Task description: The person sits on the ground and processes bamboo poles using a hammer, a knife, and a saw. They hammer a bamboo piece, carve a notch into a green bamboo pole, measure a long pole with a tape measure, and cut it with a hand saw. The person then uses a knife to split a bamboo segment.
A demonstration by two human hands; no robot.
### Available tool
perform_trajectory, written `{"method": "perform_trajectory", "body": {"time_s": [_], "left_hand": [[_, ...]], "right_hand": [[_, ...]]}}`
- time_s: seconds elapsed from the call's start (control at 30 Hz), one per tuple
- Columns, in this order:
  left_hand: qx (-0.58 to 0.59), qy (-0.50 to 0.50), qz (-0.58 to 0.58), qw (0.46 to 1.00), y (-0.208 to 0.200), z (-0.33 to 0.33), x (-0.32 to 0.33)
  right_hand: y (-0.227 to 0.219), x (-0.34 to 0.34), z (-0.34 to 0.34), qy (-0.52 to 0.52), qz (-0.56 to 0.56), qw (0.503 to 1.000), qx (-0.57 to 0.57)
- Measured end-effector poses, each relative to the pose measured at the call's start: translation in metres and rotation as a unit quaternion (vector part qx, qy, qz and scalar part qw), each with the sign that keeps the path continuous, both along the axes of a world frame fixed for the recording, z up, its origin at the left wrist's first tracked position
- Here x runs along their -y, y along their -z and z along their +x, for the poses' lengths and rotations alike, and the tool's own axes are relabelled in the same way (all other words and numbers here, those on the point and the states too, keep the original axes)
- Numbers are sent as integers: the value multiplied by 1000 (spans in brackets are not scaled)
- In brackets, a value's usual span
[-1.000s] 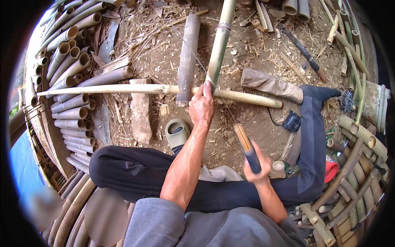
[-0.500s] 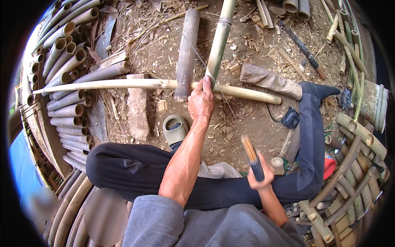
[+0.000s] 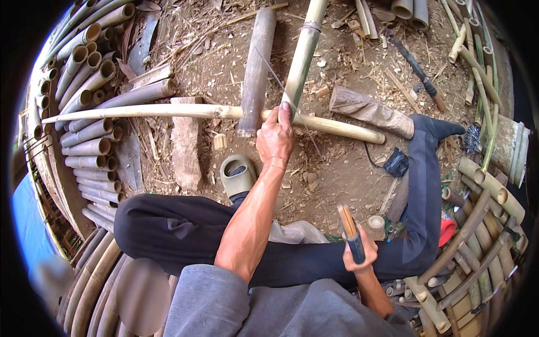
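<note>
Head: bamboo pole (image 3: 304, 56) over chip-strewn dirt (image 3: 331, 188), tubes (image 3: 87, 147) stacked left.

There is open room over the dirt (image 3: 337, 174) between the left hand (image 3: 275, 139) and the right hand (image 3: 362, 251). A long pale pole (image 3: 174, 110) blocks the way ahead, and a thick bamboo (image 3: 304, 60) sticks out past the left hand. The bent leg (image 3: 424, 185) blocks the right side.
</note>
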State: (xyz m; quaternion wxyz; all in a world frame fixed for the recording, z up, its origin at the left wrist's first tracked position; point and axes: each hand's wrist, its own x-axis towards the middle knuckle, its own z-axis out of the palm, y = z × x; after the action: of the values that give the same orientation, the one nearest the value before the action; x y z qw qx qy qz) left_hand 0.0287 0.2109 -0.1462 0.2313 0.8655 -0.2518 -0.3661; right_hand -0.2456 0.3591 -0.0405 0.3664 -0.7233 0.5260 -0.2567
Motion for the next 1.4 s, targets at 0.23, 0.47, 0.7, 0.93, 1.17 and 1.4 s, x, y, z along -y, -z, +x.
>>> {"method": "perform_trajectory", "body": {"time_s": [0.23, 0.47, 0.7, 0.93, 1.17, 1.4], "left_hand": [[-13, 12, 11, 1000, 5, -5, 6], [5, -11, -2, 1000, -1, 1, 3], [-12, 11, -17, 1000, 3, -5, 4], [6, -10, 1, 1000, 0, -1, -1], [-15, 20, -9, 1000, 6, 0, 3], [16, -4, -11, 1000, 1, -1, 1]], "right_hand": [[40, 121, 113, 5, -60, 993, 106], [-9, 7, 1, -20, 4, 1000, -10], [34, 105, 98, 19, 29, 993, 117], [-3, 2, -2, -9, 4, 1000, -23], [38, 111, 98, -11, -23, 995, 99], [5, 14, 14, -9, -11, 1000, -6]]}}
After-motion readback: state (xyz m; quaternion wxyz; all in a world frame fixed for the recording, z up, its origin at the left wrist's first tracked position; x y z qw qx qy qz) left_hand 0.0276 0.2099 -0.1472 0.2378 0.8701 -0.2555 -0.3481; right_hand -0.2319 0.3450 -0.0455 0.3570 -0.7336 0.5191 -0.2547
